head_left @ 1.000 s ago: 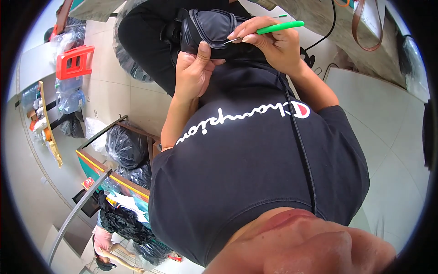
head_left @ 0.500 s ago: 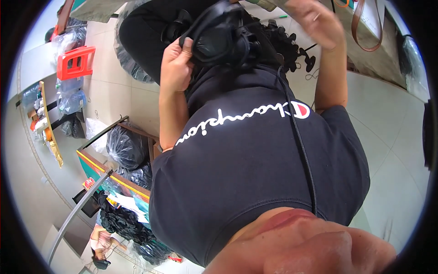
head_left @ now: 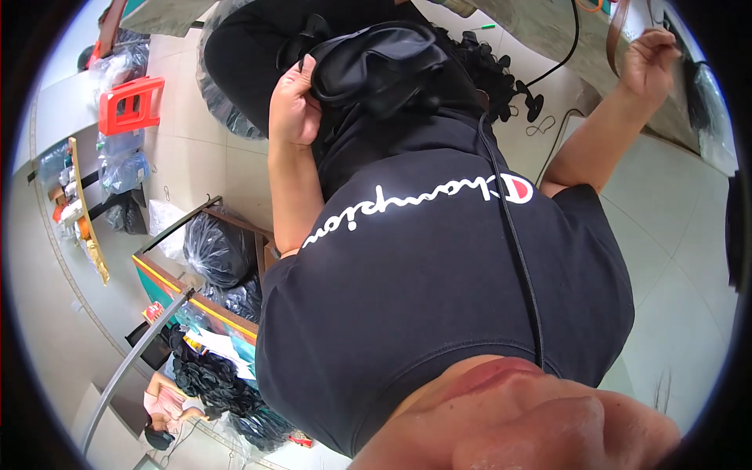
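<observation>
My left hand [head_left: 297, 106] is closed on the edge of a black diving mask [head_left: 374, 66], thumb on top. The mask lies over my lap, its lens frame facing up. My right hand [head_left: 652, 64] is raised at the far right, away from the mask. Its fingertips are pinched together beside a brown strap [head_left: 616, 39]; what they hold, if anything, is too small to make out. A heap of black parts [head_left: 489, 74] lies to the right of my lap.
A grey worktop [head_left: 540, 35] runs along the far right, with a green pen [head_left: 489, 27] near it. At left are a red stool [head_left: 131, 106], a black bag [head_left: 217, 251] and a yellow-edged table [head_left: 196, 296]. Another person [head_left: 166, 403] sits at lower left, by black pieces [head_left: 207, 372].
My right hand has moved right and outward, away from the mask. The mask has turned in my left hand and now lies flatter. The other person has shifted position.
</observation>
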Tool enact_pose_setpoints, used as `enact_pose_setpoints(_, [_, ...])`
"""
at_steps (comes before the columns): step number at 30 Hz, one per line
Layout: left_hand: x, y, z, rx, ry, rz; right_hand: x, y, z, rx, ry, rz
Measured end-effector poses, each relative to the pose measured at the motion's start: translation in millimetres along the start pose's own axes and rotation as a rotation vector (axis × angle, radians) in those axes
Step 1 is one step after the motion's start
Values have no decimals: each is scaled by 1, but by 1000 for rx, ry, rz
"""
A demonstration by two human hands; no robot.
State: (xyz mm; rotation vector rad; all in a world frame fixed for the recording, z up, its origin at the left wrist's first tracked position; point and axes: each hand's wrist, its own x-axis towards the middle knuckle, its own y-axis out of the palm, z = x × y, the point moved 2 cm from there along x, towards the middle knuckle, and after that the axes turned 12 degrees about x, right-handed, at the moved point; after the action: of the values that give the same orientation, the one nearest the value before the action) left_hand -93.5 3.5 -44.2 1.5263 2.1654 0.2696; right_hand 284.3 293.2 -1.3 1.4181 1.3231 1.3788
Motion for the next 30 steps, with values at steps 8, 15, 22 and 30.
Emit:
enact_pose_setpoints(8, [0, 17, 2, -49, -38, 9, -55, -35, -51, -2326, 453, 454])
enact_pose_setpoints(15, [-5, 36, 15, 163, 102, -15, -98, -11, -133, -1459, 623, 400])
enact_pose_setpoints(22, [-17, 47, 4, 100, 315, 47, -139, -13, -192, -1069, 400, 816])
enact_pose_setpoints(30, [-20, 48, 0, 147, 351, 58, -140, -2, -195, -1339, 187, 1079])
